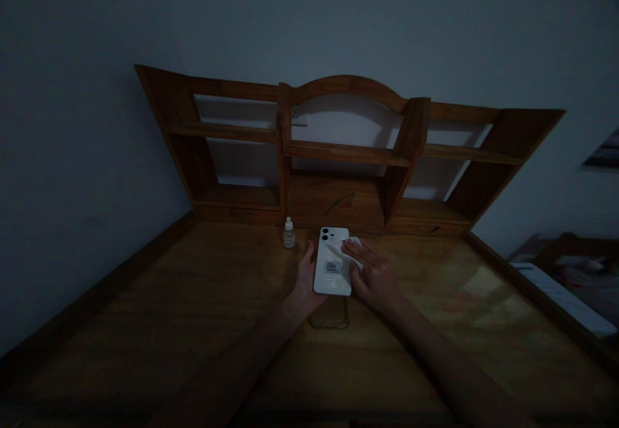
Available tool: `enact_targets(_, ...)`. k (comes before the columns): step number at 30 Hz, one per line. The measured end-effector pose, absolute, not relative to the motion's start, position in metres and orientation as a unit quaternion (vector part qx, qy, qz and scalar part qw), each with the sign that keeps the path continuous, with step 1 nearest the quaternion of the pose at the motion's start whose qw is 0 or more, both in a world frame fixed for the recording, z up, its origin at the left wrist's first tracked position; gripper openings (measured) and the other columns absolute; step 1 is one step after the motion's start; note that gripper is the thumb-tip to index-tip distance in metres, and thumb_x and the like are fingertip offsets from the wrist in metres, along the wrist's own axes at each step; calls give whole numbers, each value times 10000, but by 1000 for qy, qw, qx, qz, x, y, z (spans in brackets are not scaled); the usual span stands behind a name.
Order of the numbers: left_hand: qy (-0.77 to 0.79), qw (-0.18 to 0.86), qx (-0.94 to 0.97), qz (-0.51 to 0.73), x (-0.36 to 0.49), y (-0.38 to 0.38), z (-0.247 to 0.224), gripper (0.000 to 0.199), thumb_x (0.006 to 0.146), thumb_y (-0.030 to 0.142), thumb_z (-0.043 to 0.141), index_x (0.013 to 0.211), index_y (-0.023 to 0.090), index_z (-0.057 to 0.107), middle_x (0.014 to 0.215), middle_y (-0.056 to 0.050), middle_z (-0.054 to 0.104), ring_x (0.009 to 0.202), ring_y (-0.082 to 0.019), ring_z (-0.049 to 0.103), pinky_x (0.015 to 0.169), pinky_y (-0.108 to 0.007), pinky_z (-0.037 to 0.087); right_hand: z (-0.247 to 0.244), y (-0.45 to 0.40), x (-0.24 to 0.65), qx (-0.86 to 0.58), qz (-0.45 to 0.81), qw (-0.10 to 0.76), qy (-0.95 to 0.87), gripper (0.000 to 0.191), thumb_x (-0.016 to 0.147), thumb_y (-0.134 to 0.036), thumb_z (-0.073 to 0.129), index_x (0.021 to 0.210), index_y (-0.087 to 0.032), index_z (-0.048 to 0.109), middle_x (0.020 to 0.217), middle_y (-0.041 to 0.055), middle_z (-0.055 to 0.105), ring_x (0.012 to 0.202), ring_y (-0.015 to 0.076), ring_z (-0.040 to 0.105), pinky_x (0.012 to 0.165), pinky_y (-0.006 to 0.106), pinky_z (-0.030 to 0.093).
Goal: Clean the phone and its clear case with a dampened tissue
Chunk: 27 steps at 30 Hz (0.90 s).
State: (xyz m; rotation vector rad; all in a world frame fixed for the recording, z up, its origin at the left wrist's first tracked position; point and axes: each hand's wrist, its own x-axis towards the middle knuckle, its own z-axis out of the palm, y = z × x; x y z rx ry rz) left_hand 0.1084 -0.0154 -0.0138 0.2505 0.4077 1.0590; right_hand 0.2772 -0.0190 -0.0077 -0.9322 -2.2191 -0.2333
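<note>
A white smartphone [332, 282] is held back side up, its camera lenses at the upper left and a label on its back. My left hand [306, 281] supports it from the left and beneath, thumb along the edge, the other fingers hidden under it. My right hand [370, 270] presses a white cloth [356, 242] against the phone's upper right back, fingers together over the cloth. Below the phone, a clear phone case [329, 320] lies on the desk, partly covered. To the left of the phone stands a small dropper bottle [289, 236] with a white top.
The wooden desk [193, 299] has a shelf unit [345, 152] along its back, against the wall. A power socket [298, 117] shows through the shelf. Raised edges run along the desk's sides. Past the right edge are a white sheet [563, 296] and dim clutter.
</note>
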Motion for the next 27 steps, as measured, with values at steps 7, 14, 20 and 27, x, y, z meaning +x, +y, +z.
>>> enact_targets(7,200,830,114,507,107,-14,-17,573,891,550,432,1194,101,618,1029,-146,703,977,-294,650,890,-402,474,-8,-23,278,-349,-78,357,-863,416,886,-181,460,1284,-201,577,1311,70,594,1238,237,540,1101,456,409)
enact_targets(14,194,840,123,492,107,-15,-16,552,880,542,470,1208,120,608,1026,-118,710,943,-273,661,873,-384,481,-11,-15,275,-386,-45,369,-845,428,956,-224,421,1380,-236,480,1390,53,521,1331,232,434,1131,471,371)
enact_targets(20,177,859,147,458,108,-11,-22,573,887,561,444,1184,104,620,962,-124,720,927,-268,664,866,-375,479,-14,-7,279,-397,-50,382,-833,468,969,-243,403,1437,-249,393,1480,45,406,1372,242,369,1149,495,326)
enact_targets(27,169,862,158,450,109,-8,-25,598,900,576,390,1213,114,603,992,-135,715,943,-284,660,880,-403,464,-10,-8,279,-402,-62,346,-845,518,969,-234,396,1478,-222,305,1526,59,322,1417,237,274,1170,501,273)
